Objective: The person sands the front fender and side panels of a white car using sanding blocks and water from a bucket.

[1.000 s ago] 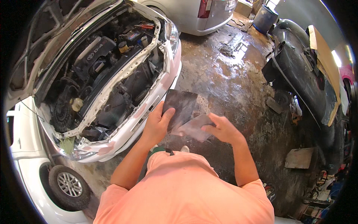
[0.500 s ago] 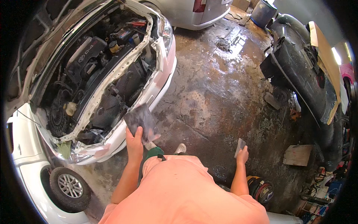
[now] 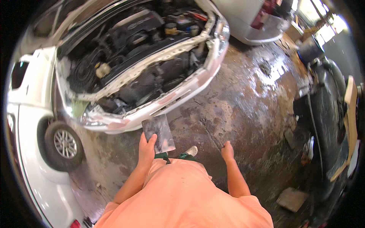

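My left hand (image 3: 146,150) grips a flat dark grey plate (image 3: 159,131) by its left edge, thumb on top; a pale pinkish smear shows near its lower corner. The plate is held just short of the white front bumper (image 3: 171,104) of a car with patches of pinkish filler. My right hand (image 3: 227,150) is closed, out over the floor to the right. The flat grey spreader seen in it half a second ago is scarcely visible now, apparently turned edge-on or hidden by the fingers.
The car's engine bay (image 3: 133,41) lies uncovered ahead. A white vehicle with a wheel (image 3: 64,146) stands left, a silver car (image 3: 243,19) at the back. Dark body panels (image 3: 327,114) lean at right, near a flat slab (image 3: 292,199). The concrete floor (image 3: 251,95) is wet and stained.
My view has swung left, so the car sits more squarely ahead. My right hand has come inward and forward, its spreader dropping from sight. The plate stays in my left hand.
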Tool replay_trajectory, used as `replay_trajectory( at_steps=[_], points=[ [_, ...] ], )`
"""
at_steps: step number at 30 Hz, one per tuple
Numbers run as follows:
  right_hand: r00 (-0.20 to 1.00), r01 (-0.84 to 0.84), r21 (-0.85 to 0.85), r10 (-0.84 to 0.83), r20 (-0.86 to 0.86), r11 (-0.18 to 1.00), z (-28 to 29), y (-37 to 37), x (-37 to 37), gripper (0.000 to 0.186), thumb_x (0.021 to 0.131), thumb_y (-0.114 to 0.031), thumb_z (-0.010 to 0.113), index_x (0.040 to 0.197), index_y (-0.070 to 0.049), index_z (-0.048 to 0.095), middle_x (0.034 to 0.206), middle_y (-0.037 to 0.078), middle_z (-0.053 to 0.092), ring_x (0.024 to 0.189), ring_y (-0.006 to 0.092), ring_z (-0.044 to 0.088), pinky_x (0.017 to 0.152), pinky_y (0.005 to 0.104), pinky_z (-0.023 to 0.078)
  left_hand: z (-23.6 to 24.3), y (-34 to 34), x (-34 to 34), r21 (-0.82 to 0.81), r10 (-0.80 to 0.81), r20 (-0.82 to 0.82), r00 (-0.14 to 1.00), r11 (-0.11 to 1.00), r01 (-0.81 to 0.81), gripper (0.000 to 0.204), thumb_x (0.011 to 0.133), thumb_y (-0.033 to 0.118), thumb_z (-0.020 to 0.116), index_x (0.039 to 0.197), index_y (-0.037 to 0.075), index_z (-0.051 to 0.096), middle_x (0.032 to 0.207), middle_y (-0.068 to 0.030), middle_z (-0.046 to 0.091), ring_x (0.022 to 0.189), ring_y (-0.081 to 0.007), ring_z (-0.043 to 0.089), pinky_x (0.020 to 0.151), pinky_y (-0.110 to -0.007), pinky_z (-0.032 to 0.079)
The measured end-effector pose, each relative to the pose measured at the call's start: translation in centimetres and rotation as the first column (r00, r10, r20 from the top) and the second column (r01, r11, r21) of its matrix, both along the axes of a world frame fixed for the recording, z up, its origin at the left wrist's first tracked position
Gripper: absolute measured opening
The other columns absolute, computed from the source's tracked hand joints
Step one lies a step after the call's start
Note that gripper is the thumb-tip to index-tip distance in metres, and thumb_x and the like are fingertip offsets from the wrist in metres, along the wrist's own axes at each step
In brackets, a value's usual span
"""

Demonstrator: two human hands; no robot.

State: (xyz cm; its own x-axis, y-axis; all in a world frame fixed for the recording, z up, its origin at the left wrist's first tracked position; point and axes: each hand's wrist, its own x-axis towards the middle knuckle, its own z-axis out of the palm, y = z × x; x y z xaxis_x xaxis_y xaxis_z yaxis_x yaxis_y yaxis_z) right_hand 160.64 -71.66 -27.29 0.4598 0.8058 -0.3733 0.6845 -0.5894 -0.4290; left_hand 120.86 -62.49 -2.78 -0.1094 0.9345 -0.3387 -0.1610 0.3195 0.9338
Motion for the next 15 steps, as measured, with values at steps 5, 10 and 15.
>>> replay_trajectory(
  at_steps=[5, 10, 15],
  points=[
    [0.958, -0.286, -0.072, 0.286, -0.013, 0.955, -1.9, 4.6, -10.5, 0.027, 0.088, -0.002, 0.053, 0.114, -0.007, 0.054, 0.115, 0.028, 0.059, 0.109, 0.0489, 0.058, 0.09, 0.0533, 0.049, -2.0, -4.4, -10.5, -0.019, 0.326, 0.012, 0.945, 0.945, -0.326, 0.037, 0.099, 0.016, 0.058, 0.13, -0.003, 0.051, 0.12, -0.0093, 0.062, 0.108, -0.0156, 0.056, 0.096, -0.031, 0.044],
    [0.677, -0.725, -0.186, 0.736, -0.014, 0.663, -1.4, 7.5, -23.1, 0.047, 0.088, 0.001, 0.051, 0.133, -0.012, 0.053, 0.127, 0.027, 0.054, 0.115, 0.0473, 0.056, 0.094, 0.0525, 0.049, -4.4, -11.4, -21.6, -0.008, 0.591, 0.044, 0.806, 0.807, -0.591, 0.041, 0.1, 0.018, 0.058, 0.133, -0.004, 0.049, 0.124, -0.0097, 0.06, 0.112, -0.016, 0.055, 0.1, -0.031, 0.042],
    [0.427, -0.893, -0.201, 0.9, -0.092, 0.403, 0.1, 7.9, -39.7, 0.043, 0.088, 0.002, 0.05, 0.13, -0.009, 0.057, 0.125, 0.027, 0.056, 0.113, 0.0451, 0.057, 0.095, 0.0499, 0.048, -9.8, -17.8, -36.5, -0.191, 0.81, 0.096, 0.578, 0.585, -0.788, 0.043, 0.099, 0.02, 0.059, 0.133, -0.005, 0.049, 0.125, -0.0125, 0.061, 0.113, -0.0186, 0.055, 0.102, -0.032, 0.041]
  ],
)
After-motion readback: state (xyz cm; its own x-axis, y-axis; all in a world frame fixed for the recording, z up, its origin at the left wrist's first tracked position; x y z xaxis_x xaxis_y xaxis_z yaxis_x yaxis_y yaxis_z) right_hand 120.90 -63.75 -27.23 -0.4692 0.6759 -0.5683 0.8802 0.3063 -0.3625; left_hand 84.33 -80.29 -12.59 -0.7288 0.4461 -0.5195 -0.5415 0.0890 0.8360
